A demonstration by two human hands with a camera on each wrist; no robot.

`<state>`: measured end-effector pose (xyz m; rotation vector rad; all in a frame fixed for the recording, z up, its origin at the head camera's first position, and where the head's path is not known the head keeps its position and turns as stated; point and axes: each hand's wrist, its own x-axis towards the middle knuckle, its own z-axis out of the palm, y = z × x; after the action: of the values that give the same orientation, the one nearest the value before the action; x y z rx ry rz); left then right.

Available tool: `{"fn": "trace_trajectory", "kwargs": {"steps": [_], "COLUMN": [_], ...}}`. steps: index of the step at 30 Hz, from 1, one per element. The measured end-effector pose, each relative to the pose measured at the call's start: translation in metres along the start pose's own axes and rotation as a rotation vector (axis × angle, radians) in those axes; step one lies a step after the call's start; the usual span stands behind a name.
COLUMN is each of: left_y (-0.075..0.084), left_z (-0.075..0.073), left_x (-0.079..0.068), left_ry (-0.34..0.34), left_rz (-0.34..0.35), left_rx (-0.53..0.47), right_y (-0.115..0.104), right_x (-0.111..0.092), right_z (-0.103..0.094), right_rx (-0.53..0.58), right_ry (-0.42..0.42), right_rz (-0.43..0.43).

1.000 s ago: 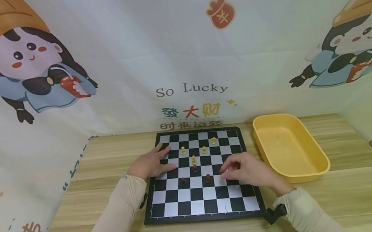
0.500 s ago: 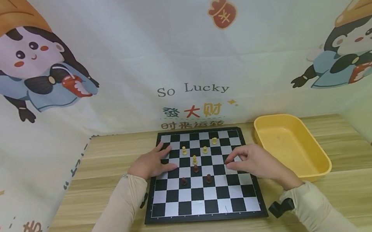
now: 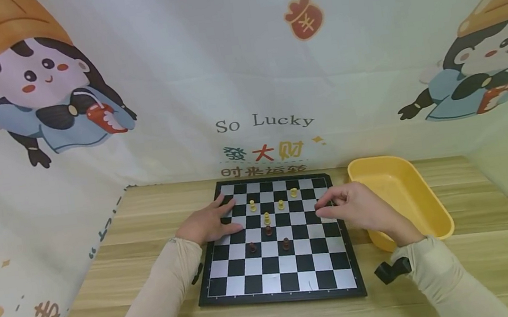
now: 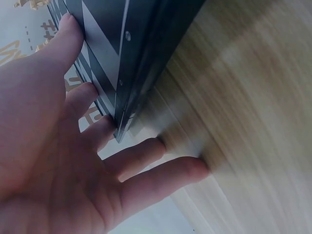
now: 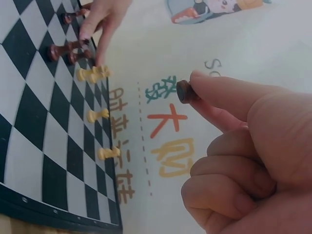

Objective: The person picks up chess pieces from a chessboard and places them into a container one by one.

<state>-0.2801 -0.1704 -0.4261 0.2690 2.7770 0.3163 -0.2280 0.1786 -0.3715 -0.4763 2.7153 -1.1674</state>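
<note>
A black-and-white chessboard (image 3: pixel 270 282) lies on the table. My left hand (image 3: pixel 205 226) rests on its left side with the fingers spread; in the left wrist view two fingers (image 4: pixel 163 180) reach past the board to the wooden tabletop. Above the board's right side, my right hand (image 3: pixel 362 211) pinches a dark brown chess piece (image 5: pixel 185 91) between thumb and forefinger, its round base showing. Three dark brown pieces stand on squares: one in the middle (image 3: pixel 269 230), one to the left (image 3: pixel 252 247) and one to the right (image 3: pixel 286 243). Several cream pieces (image 3: pixel 267 218) stand farther back.
A yellow plastic tray (image 3: pixel 441 227) stands to the right of the board, partly behind my right hand. A printed white curtain (image 3: pixel 167 84) hangs behind and beside the wooden table (image 3: pixel 154 206).
My right hand has moved up and to the right, away from the middle dark pieces toward the board's right edge. The left hand stays on the board, and the standing pieces keep their squares.
</note>
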Motion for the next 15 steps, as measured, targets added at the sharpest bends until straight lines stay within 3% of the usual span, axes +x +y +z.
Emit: {"fn": "trace_trajectory", "kwargs": {"steps": [15], "left_y": [0.0], "left_z": [0.0], "left_x": [-0.002], "left_ry": [0.008], "left_rz": [0.006], "left_rx": [0.004], "right_y": [0.011], "right_x": [0.005], "right_z": [-0.049], "right_rx": [0.001], "right_ry": [0.048], "right_rz": [0.052]}}
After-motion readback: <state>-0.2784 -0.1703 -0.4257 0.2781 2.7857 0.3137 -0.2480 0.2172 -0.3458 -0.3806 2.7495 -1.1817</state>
